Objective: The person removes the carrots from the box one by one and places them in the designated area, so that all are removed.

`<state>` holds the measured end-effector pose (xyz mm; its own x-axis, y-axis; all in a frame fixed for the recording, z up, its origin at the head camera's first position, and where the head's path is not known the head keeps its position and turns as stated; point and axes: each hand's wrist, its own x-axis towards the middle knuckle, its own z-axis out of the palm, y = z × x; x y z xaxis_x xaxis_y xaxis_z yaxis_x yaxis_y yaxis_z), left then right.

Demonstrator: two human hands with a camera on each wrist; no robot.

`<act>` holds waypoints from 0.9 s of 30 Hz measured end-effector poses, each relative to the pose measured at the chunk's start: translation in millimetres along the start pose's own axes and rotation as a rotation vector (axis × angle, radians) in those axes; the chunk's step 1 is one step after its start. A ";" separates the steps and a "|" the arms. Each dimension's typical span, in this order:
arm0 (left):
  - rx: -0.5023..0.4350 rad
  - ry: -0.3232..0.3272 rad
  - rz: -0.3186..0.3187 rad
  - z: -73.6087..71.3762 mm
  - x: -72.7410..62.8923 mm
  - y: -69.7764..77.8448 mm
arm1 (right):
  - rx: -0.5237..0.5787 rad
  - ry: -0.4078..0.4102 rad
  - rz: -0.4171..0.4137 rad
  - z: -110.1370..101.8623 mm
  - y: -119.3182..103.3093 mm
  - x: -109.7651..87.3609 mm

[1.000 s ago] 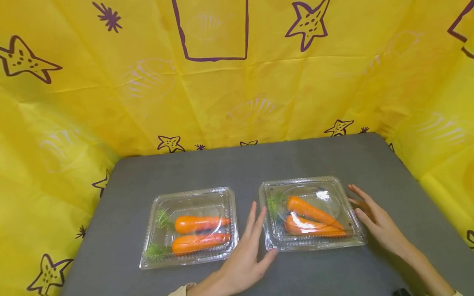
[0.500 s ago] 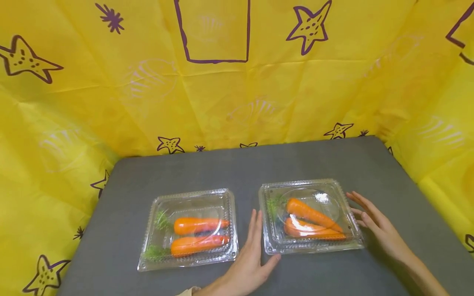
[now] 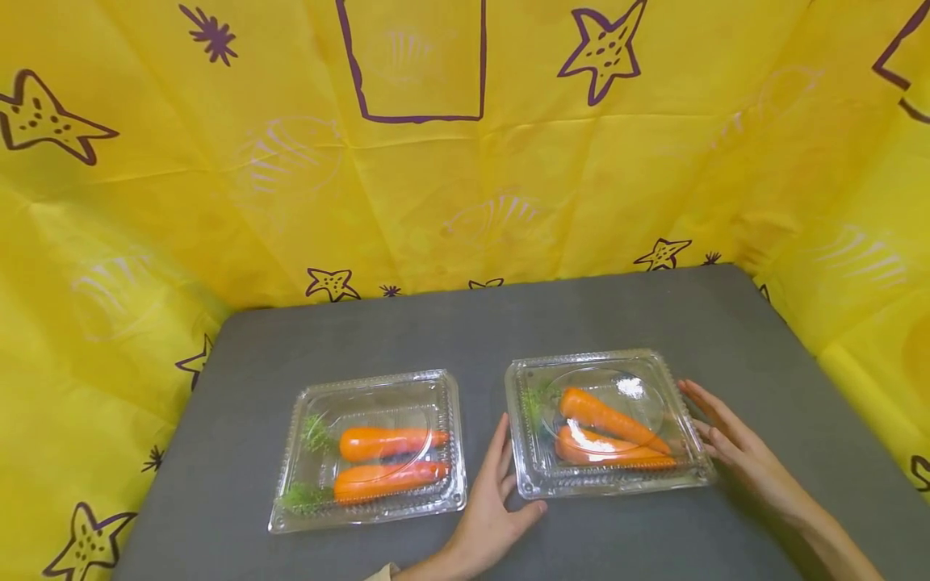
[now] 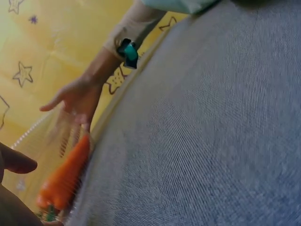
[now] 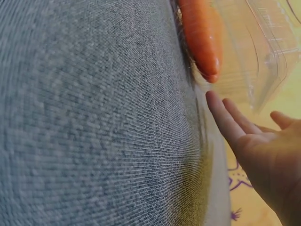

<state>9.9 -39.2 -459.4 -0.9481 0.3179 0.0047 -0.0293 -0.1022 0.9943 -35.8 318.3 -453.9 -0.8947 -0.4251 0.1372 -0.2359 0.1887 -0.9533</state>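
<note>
Two clear plastic clamshell boxes lie on the grey table, lids down. In the head view, the right clamshell box (image 3: 617, 486) holds two orange carrots (image 3: 610, 416) with green tops at its left end. My left hand (image 3: 487, 516) is at this box's left side, fingers extended along the edge and thumb by the front left corner. At the opposite side, my right hand (image 3: 744, 456) has its loosely bent fingers right at the edge. The right wrist view shows those fingers (image 5: 225, 117) spread below a carrot tip. The left clamshell box (image 3: 370, 516) contains two more carrots (image 3: 388, 442).
A grey cloth-covered table (image 3: 450, 331) carries both boxes, with a narrow gap between them. Yellow curtains (image 3: 421, 194) printed with starfish and fish hang behind and at the sides. A small dark device (image 4: 128, 52) is strapped on the right forearm.
My left hand's fingers have drawn in from spread to closer along the right box's left edge. My right hand has shifted slightly down beside the box. The boxes stay nearly in place.
</note>
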 end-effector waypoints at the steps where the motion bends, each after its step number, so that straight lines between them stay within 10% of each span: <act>1: -0.028 -0.001 -0.002 -0.4 0.8 -1.6 | -0.009 0.000 0.002 0.4 0.0 0.0; 27: 0.209 0.039 0.125 1.9 7.3 -15.3 | -0.108 0.093 0.073 10.9 0.5 -0.4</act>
<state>4.1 -33.5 -474.4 -0.9518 0.2784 0.1290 0.1513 0.0601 0.9867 -31.5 309.0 -457.4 -0.9409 -0.3244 0.0976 -0.2039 0.3122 -0.9279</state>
